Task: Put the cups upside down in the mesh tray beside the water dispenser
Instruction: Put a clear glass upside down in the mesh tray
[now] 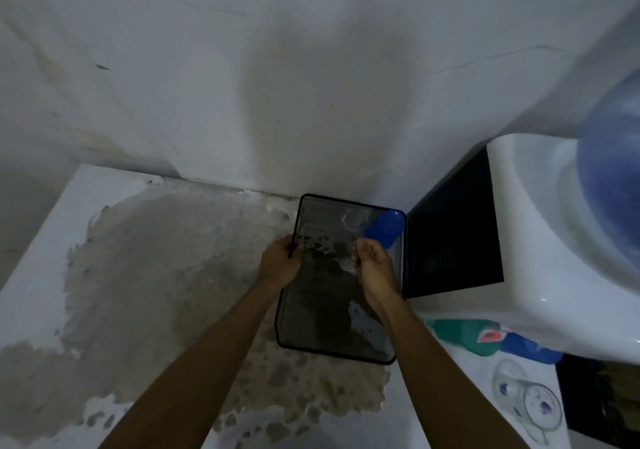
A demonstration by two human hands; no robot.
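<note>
Worn white worktop [145, 275] against the wall, water dispenser [540, 241] at 3 o'clock. Black mesh tray [337, 350] at centre, just beside the dispenser's dark side panel. Inside it, at its 1 o'clock corner, blue cup [386, 227] and clear cup [353, 222], the latter blurred, orientation hard to tell. More clear cups [526, 403] lying on the worktop at 5 o'clock, well apart from both hands. Left hand [278, 265] pinching the tray's left rim at 9 o'clock; right hand [375, 272] curled over the tray, just short of the blue cup, grip unclear. Likely risk: tugging the rim could slide the light tray and topple the cups inside.
</note>
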